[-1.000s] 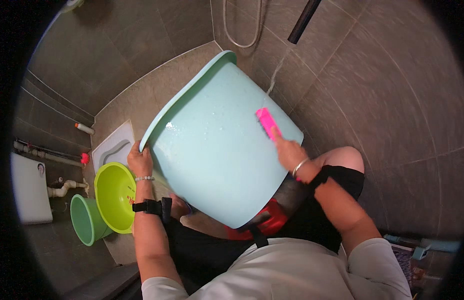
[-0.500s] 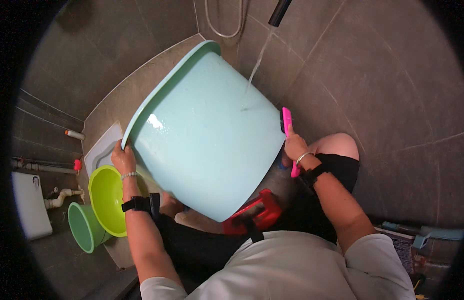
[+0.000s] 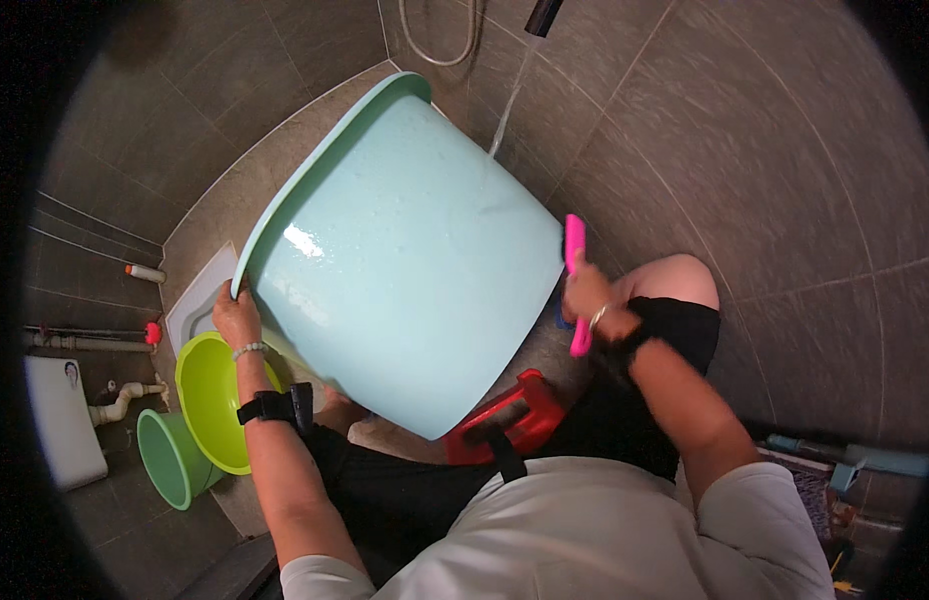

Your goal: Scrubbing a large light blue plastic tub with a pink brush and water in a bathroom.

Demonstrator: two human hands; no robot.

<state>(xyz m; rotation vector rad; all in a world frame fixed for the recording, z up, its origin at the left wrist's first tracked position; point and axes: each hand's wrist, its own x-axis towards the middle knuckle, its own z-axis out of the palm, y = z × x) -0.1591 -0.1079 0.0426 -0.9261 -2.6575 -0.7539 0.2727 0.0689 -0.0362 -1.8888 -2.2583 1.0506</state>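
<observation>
A large pale-blue plastic tub (image 3: 405,260) lies tipped on its side in front of me, its rim toward the upper left and its wet outer wall facing up. My left hand (image 3: 238,317) grips the tub's rim at its lower left end. In my right hand (image 3: 589,293) is a pink scrubbing brush (image 3: 576,238), closed around its handle. The brush's dark bristles press against the tub's right edge, near its base. Water (image 3: 506,118) runs in a thin stream from a black spout (image 3: 543,17) onto the tub's far side.
Left of the tub stand a yellow-green basin (image 3: 207,395) and a green bucket (image 3: 167,460), beside a white squat toilet (image 3: 200,300). A white tank (image 3: 65,420) and pipes line the left wall. A red plastic object (image 3: 525,415) lies between my legs. A shower hose (image 3: 437,55) hangs at the back.
The tub has shifted slightly to the left, with my left hand still on its rim. My right hand and the brush have moved only a little along the tub's edge.
</observation>
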